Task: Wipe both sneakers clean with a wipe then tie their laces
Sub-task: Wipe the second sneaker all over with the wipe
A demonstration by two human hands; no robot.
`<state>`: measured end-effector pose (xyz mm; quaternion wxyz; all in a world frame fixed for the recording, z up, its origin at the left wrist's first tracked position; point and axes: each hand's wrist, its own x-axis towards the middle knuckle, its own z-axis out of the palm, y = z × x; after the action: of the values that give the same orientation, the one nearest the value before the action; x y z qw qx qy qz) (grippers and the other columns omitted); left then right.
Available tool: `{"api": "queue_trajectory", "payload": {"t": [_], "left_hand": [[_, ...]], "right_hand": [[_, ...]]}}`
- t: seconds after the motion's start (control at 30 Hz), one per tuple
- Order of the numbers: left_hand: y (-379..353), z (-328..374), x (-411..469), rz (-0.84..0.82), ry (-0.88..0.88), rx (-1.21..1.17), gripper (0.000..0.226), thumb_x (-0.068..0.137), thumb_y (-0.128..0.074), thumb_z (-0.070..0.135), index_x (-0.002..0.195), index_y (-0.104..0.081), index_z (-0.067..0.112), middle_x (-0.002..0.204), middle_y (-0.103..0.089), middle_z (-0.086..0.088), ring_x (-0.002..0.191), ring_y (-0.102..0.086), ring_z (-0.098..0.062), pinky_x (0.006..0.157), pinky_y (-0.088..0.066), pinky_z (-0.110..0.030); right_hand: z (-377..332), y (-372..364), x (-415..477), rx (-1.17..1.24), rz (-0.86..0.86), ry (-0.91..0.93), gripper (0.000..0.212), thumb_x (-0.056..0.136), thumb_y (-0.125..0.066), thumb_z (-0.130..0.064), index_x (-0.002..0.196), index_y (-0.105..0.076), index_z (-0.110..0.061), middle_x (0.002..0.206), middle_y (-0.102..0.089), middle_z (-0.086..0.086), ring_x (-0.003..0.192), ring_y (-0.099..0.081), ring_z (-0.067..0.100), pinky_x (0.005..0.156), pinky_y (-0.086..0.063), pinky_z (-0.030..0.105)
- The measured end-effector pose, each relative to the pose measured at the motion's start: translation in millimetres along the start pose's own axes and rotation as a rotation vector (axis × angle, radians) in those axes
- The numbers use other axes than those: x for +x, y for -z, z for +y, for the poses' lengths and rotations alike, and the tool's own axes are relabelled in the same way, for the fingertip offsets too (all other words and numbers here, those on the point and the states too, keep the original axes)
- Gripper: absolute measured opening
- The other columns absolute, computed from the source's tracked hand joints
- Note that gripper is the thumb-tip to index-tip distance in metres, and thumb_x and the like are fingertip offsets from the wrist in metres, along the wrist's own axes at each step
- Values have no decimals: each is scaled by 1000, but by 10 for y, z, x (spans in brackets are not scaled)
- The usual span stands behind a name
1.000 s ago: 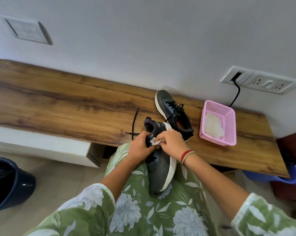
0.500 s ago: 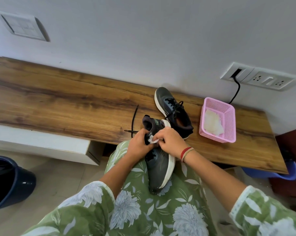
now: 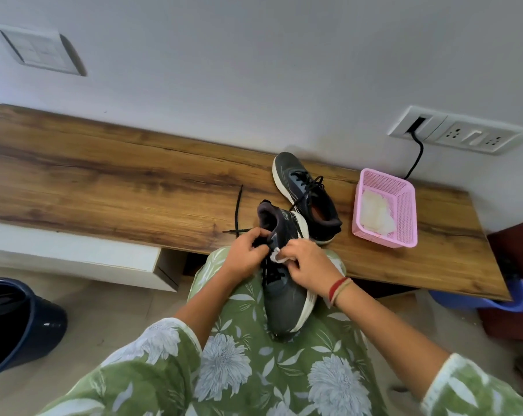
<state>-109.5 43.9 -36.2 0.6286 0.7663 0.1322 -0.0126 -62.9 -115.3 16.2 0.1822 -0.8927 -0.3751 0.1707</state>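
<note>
A dark grey sneaker with a white sole (image 3: 285, 298) lies on my lap, toe toward me, heel by the table edge. My left hand (image 3: 246, 256) grips its left side near the tongue and laces. My right hand (image 3: 309, 267) pinches a small white wipe (image 3: 276, 254) against the sneaker's upper. Its loose black lace (image 3: 238, 207) trails onto the wooden table (image 3: 119, 187). The second dark sneaker (image 3: 306, 196) stands on the table just behind, laces loose.
A pink plastic basket (image 3: 405, 205) with white wipes inside sits at the table's right. A black cable (image 3: 416, 157) runs from a wall socket (image 3: 461, 133) behind it. A dark blue bin (image 3: 20, 322) stands on the floor at left.
The sneaker has tilted slightly and sits a bit higher on my lap. Both hands stay at its tongue, the right one shifting the wipe a little.
</note>
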Motion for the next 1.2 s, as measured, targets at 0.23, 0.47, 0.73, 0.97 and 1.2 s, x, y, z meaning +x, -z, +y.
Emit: {"api": "queue_trajectory", "payload": {"t": [0.23,0.47,0.73,0.97,1.2], "left_hand": [[0,80,4,52,77,-301,44,67,-36,14,98,-65,2,88,-65,-4,81,-59,-3,71,-45,-10],[-18,44,30,72,119,-253,46,64,-40,16,97,-67,-1,95,-66,-16,87,-59,-19,74,-49,-21],[-42,78,-12,123,145,-144,32,75,-45,22,93,-69,10,94,-69,-11,94,-62,-28,84,-49,-40],[-149,434,408,87,395,188,41,90,-57,45,64,-50,14,62,-52,-3,61,-50,-19,61,-35,-29],[-161,456,430,126,428,-479,25,93,-57,5,116,-64,12,100,-68,-6,90,-64,-16,86,-52,-30]], "right_hand": [[-67,255,365,113,166,-223,20,86,-56,-10,98,-71,-17,98,-64,2,91,-58,19,86,-46,34],[-288,-16,-251,-271,-55,-52,28,89,-44,-11,109,-63,-18,101,-54,2,99,-47,24,87,-41,33],[-351,84,-420,-283,-156,49,30,87,-45,-6,108,-62,-17,102,-55,1,98,-48,21,86,-36,27],[-166,188,-455,881,133,-300,24,89,-52,4,88,-65,-17,88,-65,3,85,-59,16,78,-48,24],[75,503,-430,1676,463,-617,20,93,-43,3,106,-57,-2,101,-64,15,84,-66,22,78,-57,36]]}}
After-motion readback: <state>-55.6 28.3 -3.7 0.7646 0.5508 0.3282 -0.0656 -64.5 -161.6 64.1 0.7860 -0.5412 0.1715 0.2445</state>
